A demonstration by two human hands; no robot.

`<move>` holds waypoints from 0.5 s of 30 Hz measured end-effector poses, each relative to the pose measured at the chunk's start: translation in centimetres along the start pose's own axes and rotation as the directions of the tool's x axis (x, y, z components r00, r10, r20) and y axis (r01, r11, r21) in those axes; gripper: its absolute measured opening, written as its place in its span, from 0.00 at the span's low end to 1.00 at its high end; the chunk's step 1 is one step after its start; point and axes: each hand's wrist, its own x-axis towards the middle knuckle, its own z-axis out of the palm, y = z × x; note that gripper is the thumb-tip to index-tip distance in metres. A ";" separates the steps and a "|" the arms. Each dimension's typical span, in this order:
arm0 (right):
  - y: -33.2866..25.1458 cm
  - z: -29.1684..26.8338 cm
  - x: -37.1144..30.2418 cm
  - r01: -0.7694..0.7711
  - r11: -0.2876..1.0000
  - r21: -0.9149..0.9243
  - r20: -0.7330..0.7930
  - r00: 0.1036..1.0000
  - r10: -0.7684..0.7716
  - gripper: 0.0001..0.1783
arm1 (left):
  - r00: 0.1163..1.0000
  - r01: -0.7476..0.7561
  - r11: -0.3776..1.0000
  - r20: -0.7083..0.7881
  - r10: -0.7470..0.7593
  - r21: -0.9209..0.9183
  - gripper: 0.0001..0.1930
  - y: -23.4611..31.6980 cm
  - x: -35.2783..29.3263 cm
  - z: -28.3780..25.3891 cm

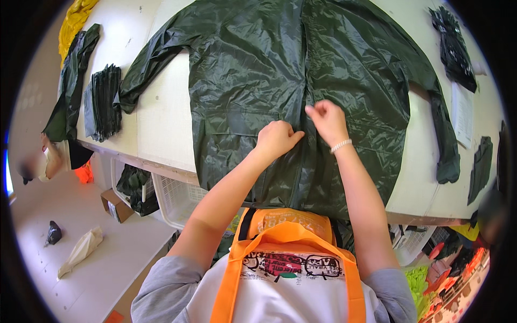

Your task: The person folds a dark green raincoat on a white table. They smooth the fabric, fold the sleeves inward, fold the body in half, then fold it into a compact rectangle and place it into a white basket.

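Note:
A shiny dark green rain jacket [237,81] lies spread front up on the table, its sleeves out to both sides. Its front placket runs down the middle, and a pocket flap shows on the left half. My left hand [279,139] is closed at the placket, thumb and fingers pinching the jacket's front edge. A little higher and to the right, my right hand [328,121] has its fingers curled together over the placket. What lies between its fingertips is too small to make out.
On the white table [161,118], folded dark green garments [103,102] are stacked at left; black bundles [453,48] lie at far right. White baskets [175,196] and a cardboard box [116,206] stand below. Another person [51,161] is at the left edge.

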 end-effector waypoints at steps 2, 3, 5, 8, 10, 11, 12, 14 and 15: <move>-0.3 -0.7 -4.3 -0.097 0.995 -0.030 0.142 0.985 0.100 0.13 | 0.999 -0.025 0.990 0.036 0.031 -0.141 0.20 -0.5 0.4 0.7; 0.4 -0.2 -6.2 -0.068 0.993 0.097 0.055 0.997 0.062 0.11 | 0.995 -0.018 0.970 0.093 0.041 -0.241 0.19 -0.5 0.5 0.4; 1.4 1.6 -8.7 0.008 0.970 0.244 -0.115 0.993 0.021 0.07 | 0.975 0.027 0.914 0.214 0.065 -0.404 0.17 -0.3 0.4 -0.5; 0.4 3.1 -9.6 0.051 0.953 0.300 -0.230 0.973 0.020 0.07 | 0.956 0.008 0.855 0.254 0.145 -0.518 0.16 0.0 -0.2 -1.7; -0.2 3.8 -9.6 0.080 0.964 0.253 -0.256 0.967 -0.013 0.08 | 0.956 -0.015 0.826 0.232 0.176 -0.563 0.16 -0.3 -0.4 -1.5; -0.4 4.1 -9.5 0.094 0.969 0.229 -0.267 0.963 -0.030 0.08 | 0.958 -0.022 0.823 0.223 0.179 -0.568 0.16 -0.5 -0.4 -1.5; -0.3 4.4 -9.6 0.075 0.957 0.279 -0.273 0.962 0.004 0.09 | 0.959 -0.026 0.817 0.215 0.182 -0.576 0.16 -0.6 -0.4 -1.4; -0.1 5.1 -9.6 0.040 0.925 0.378 -0.276 0.958 0.071 0.10 | 0.962 -0.046 0.792 0.186 0.199 -0.609 0.17 -0.6 -0.5 -1.1; -0.9 4.7 -9.7 0.006 0.954 0.300 -0.247 0.966 0.072 0.12 | 0.965 -0.052 0.778 0.169 0.201 -0.626 0.17 -0.7 -0.7 -0.9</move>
